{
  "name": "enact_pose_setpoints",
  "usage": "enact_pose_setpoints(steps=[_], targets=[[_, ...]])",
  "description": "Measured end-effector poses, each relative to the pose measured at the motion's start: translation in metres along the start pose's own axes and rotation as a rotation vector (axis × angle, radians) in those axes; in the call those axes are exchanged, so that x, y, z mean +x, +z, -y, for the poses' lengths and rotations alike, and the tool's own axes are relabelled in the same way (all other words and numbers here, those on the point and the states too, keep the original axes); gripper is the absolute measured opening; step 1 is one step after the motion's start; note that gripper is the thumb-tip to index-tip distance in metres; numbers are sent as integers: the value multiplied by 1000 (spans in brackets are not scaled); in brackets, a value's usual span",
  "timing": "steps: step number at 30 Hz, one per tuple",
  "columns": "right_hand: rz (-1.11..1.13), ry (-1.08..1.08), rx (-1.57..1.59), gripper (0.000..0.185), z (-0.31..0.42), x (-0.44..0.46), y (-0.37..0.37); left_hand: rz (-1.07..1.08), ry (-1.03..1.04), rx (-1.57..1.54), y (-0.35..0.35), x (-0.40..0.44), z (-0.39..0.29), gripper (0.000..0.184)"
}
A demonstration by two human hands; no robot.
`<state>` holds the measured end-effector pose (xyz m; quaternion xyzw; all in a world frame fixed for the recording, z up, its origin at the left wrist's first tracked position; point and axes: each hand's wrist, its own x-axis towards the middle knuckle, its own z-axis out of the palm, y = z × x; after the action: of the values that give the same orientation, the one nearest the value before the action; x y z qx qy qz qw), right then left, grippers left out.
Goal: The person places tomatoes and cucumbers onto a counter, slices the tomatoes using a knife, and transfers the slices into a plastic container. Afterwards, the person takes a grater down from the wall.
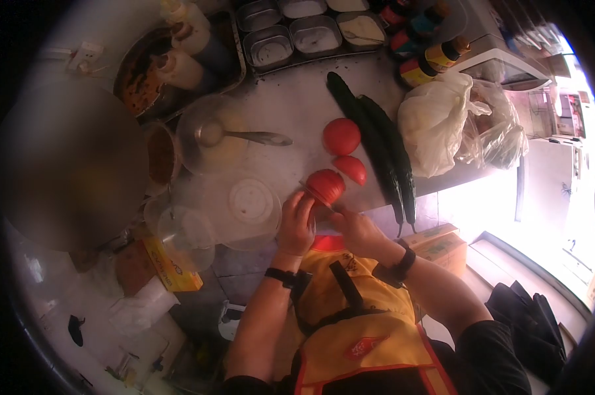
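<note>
At the near edge of the counter lies a tomato [328, 184] cut into several thin slices that still stand together. My left hand [298, 224] is closed with its fingertips against the tomato's near left side. My right hand [361, 233] is closed around a knife; its handle is hidden in my fist, and the thin blade edge shows along the slices. Just beyond the sliced part rest a tomato piece [350, 169], cut side down, and a rounder red tomato [341, 136]. Two long dark green cucumbers [378, 141] lie to the right of the tomatoes.
White plastic bags [435, 125] and sauce bottles [435, 61] stand at the right. Metal pans [316, 34] line the back. A clear bowl [195, 135] holds a metal ladle [258, 137]. A clear round lid [248, 224] and squeeze bottles [179, 69] are at the left.
</note>
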<state>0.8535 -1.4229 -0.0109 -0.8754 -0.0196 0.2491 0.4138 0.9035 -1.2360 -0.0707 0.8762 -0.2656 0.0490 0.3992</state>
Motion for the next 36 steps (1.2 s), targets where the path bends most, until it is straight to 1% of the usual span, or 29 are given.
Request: enact_pose_setpoints(steps=[2, 3, 5, 6, 8, 10, 11, 15, 17, 18, 19, 20, 21, 23, 24, 25, 26, 27, 29, 33, 35, 36], targets=[[-46, 89, 124, 25, 5, -5, -4, 13, 7, 10, -1, 0, -2, 43], [-47, 89, 125, 25, 8, -4, -5, 14, 8, 10, -1, 0, -3, 43], [49, 138, 59, 21, 11, -1, -5, 49, -40, 17, -3, 3, -4, 42], [45, 138, 60, 21, 8, -2, -2, 50, -36, 16, -3, 5, -5, 42], [54, 6, -125, 20, 4, -4, 4, 13, -35, 83, -4, 7, -8, 35], [67, 27, -125, 22, 7, -6, -1, -2, -42, 90, -4, 10, -7, 34], [82, 48, -123, 26, 9, -7, -3, -16, -52, 98, -4, 10, -7, 33], [105, 107, -148, 24, 4, -13, -3, -5, -46, 79, -5, 12, -7, 32], [117, 173, -66, 24, 10, -11, -11, 27, -64, 33, -8, 10, -9, 35], [116, 172, -64, 24, 12, -10, -11, 29, -63, 34, -8, 9, -9, 35], [38, 182, 24, 26, 16, -7, -10, 15, -92, -12, -7, 7, -8, 39], [-42, 191, 110, 33, 18, -5, -9, 0, -121, -59, -8, 8, -10, 43], [-44, 190, 112, 33, 18, -3, -7, 1, -119, -57, -9, 9, -13, 43], [-33, 289, 150, 33, 18, 2, -4, 7, -129, -18, -12, 11, -18, 46], [-36, 287, 152, 33, 21, 2, -8, 7, -126, -16, -14, 12, -19, 46], [-1, 222, 56, 28, 25, 0, -14, 64, -39, 23, -16, 14, -19, 46], [36, 158, -39, 27, 28, -1, -18, 121, 45, 62, -18, 15, -19, 47], [33, 157, -37, 27, 23, 0, -14, 122, 49, 63, -18, 17, -21, 47], [1, 33, -52, 31, 12, 2, -5, 172, -14, 129, -17, 21, -25, 47], [-27, 83, -78, 33, 18, -10, -8, 127, -40, 91, -13, 24, -29, 44], [59, 65, -135, 35, 14, -15, -5, 122, -36, 114, -13, 26, -31, 46], [56, 66, -136, 35, 13, -23, -8, 121, -33, 112, -14, 27, -32, 46]])
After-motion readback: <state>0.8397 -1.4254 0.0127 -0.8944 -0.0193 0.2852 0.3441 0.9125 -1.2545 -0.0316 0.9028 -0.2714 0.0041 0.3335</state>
